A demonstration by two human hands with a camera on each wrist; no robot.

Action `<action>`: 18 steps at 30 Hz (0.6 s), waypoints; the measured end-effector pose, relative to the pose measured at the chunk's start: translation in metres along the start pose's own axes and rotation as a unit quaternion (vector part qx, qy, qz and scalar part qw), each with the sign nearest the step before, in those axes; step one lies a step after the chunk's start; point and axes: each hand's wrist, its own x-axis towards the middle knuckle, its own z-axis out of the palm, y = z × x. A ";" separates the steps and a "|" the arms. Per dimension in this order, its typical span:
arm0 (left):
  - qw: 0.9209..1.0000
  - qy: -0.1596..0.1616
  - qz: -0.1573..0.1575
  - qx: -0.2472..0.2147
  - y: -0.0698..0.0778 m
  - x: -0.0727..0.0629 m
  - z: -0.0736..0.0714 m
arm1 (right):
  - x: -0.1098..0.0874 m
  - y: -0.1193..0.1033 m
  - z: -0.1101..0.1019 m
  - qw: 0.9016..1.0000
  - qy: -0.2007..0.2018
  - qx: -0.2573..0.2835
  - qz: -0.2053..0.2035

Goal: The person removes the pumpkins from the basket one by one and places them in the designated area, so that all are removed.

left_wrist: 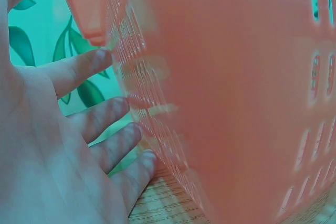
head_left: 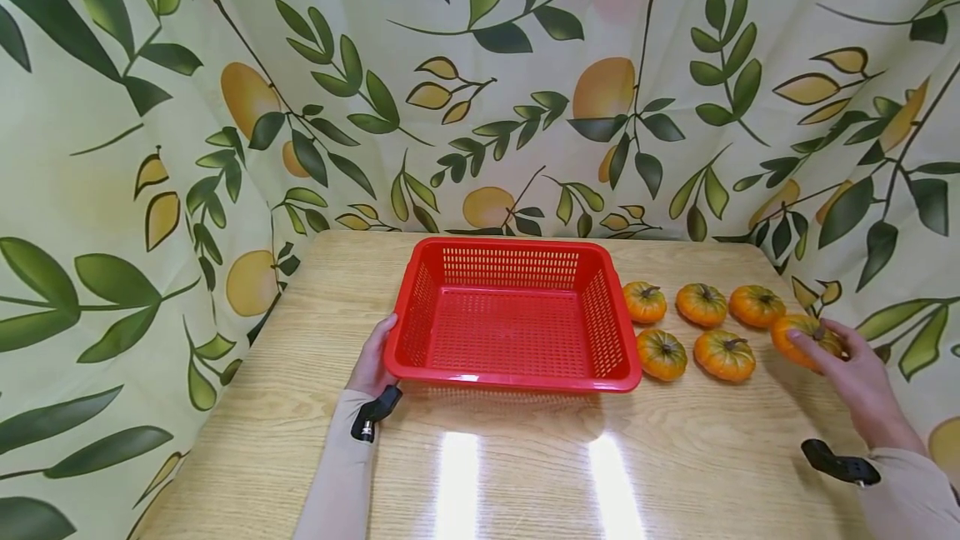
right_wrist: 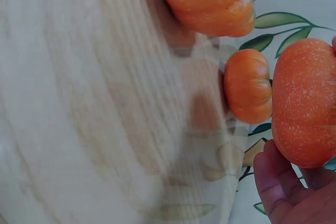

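A red plastic basket [head_left: 510,332] with slotted walls stands in the middle of the wooden table, nothing inside it. At its left side is my left hand [head_left: 372,361]; in the left wrist view the spread fingers [left_wrist: 113,116] lie nearly straight, their tips against the slotted wall [left_wrist: 152,98]. My right hand [head_left: 858,373] holds a small orange pumpkin [head_left: 798,340] at the table's right side, thumb and fingers about it. In the right wrist view this pumpkin [right_wrist: 307,103] is up close, with fingers [right_wrist: 275,182] under its lower end.
Several small orange-green pumpkins stand in two rows right of the basket, among them a front one [head_left: 724,355] and a back one [head_left: 757,306]. A leaf-and-fruit patterned cloth [head_left: 480,140] hangs behind the table [head_left: 300,457] and along both sides.
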 end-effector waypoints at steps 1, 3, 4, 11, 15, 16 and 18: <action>1.000 -0.001 0.000 0.001 0.000 0.000 0.000 | 0.000 0.001 0.000 1.000 -0.001 0.000 0.000; 1.000 -0.001 -0.002 0.000 0.000 -0.001 -0.001 | 0.000 0.003 0.001 1.000 -0.004 -0.001 0.000; 1.000 -0.001 -0.001 0.001 0.000 0.000 -0.001 | 0.001 0.004 0.002 1.000 -0.005 -0.001 0.001; 1.000 0.003 -0.003 -0.002 0.000 -0.001 -0.001 | 0.003 0.011 0.004 1.000 -0.012 -0.006 0.005; 1.000 0.008 -0.005 -0.004 0.000 0.000 -0.001 | 0.004 0.013 0.003 1.000 -0.017 -0.006 0.008; 1.000 0.009 -0.006 -0.004 -0.001 0.000 -0.001 | 0.004 0.014 0.003 1.000 -0.018 -0.006 0.009; 1.000 0.011 -0.006 -0.005 -0.001 0.000 -0.002 | 0.004 0.014 0.003 1.000 -0.017 -0.007 0.011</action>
